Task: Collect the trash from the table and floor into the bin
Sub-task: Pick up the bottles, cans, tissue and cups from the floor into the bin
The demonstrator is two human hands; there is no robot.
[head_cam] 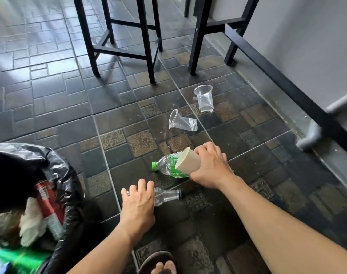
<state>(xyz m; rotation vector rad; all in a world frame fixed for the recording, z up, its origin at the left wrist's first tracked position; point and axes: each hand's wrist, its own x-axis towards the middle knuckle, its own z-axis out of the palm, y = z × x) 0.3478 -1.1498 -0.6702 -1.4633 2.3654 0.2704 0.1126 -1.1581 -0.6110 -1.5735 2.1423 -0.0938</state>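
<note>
— Floor items?
— Tiled floor. Green-capped bottle lying on its side, cap to the left. Small clear bottle just nearer, also on its side. Two clear cups farther off: crushed cup on its side, second cup beyond it, mouth facing away toward the stools.

— Hands?
— Right hand: fingers clenched around a paper cup, held tilted with its mouth to the upper left, in front of the green-capped bottle and hiding part of the label. Cannot tell whether cup and bottle touch. Left hand: palm down, fingers curled over the base end of the small clear bottle; cannot tell whether actually grasping or only resting on it.

— Bin?
— Bin at lower left, lined with a black bag, just beside the left forearm. Inside: red can, white crumpled paper, something green and blurred at the bottom edge.

— Surroundings?
— Black stool legs at top, well apart from the trash. Grey wall on the right with a dark baseboard. Sandalled foot at the bottom edge.
</note>
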